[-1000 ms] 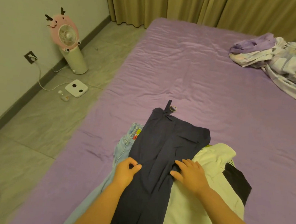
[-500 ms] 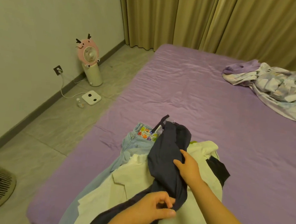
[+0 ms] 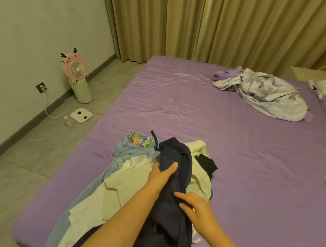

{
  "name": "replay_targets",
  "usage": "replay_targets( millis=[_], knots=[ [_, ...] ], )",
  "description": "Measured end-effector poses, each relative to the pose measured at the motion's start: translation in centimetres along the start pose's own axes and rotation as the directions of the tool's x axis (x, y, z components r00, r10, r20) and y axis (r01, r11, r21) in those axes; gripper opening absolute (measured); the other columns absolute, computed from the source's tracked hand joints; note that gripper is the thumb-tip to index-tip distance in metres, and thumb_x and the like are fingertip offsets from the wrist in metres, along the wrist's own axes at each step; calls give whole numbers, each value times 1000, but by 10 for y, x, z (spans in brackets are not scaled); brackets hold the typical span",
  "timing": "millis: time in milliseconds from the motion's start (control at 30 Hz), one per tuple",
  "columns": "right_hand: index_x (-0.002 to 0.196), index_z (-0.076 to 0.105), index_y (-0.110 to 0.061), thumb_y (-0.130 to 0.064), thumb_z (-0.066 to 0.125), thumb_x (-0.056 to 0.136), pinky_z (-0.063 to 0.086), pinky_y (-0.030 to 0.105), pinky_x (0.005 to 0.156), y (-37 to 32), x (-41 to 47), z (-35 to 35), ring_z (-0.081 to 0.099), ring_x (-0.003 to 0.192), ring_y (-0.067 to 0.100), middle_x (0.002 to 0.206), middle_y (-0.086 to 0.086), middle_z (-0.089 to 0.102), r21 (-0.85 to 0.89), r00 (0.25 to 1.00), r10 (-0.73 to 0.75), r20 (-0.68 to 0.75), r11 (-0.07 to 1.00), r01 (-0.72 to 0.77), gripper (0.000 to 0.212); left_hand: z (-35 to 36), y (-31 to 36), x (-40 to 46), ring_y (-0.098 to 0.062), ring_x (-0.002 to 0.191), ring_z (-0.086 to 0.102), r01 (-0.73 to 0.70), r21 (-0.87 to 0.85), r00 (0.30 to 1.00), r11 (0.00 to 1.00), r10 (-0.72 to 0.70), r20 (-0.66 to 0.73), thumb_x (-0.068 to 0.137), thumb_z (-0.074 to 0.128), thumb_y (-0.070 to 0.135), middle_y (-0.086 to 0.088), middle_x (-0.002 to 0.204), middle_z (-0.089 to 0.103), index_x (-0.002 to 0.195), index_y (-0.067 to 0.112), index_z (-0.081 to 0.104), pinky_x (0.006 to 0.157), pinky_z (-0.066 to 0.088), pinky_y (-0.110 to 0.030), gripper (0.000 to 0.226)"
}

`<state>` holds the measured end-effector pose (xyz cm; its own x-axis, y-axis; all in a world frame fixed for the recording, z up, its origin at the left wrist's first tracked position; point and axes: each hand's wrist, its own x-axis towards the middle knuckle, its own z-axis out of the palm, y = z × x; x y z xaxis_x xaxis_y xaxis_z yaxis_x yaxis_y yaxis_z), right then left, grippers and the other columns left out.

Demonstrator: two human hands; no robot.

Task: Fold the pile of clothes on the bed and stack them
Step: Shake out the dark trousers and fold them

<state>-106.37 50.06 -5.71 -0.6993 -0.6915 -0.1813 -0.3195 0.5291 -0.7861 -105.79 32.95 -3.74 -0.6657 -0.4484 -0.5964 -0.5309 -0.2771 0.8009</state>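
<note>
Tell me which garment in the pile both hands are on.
The navy garment: left hand and right hand both hold it, atop the cream garment and light-blue jeans.

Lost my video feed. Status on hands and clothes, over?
Left hand and right hand both grip the navy garment. Unfolded, atop pile. White shirt, jeans underneath. Nothing blocking.

Matt navy cloth garment [image 3: 175, 182], faded denim jeans [image 3: 131, 150], creased purple sheet [image 3: 179, 105], all soft fabric.

Grey tiled floor [image 3: 40, 153], white wall [image 3: 39, 28] — tan curtains [image 3: 203, 26].
</note>
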Motion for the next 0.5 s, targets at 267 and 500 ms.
replay_targets(
  millis=[267, 500],
  knots=[
    [112, 53, -47, -19, 59, 93, 37, -1, 83, 19, -53, 4, 49, 89, -25, 103, -30, 55, 62, 994, 94, -58, 994, -90, 35, 15, -10, 19, -34, 101, 62, -118, 345, 984, 931, 156, -84, 87, 62, 4, -18, 107, 67, 107, 2, 65, 86, 52, -41, 20],
    [128, 54, -29, -24, 59, 93, 44, 6, 77, -14, -30, -37, 56, 88, -6, 102, -18, 61, 31, 978, 13, -207, 1000, -7, 35, -52, 59, -37, -16, 105, 64, -384, -24, 899, 923, 380, 220, 98, 50, 21, 0, 120, 63, 127, 20, 53, 78, 55, -24, 29]
  ],
)
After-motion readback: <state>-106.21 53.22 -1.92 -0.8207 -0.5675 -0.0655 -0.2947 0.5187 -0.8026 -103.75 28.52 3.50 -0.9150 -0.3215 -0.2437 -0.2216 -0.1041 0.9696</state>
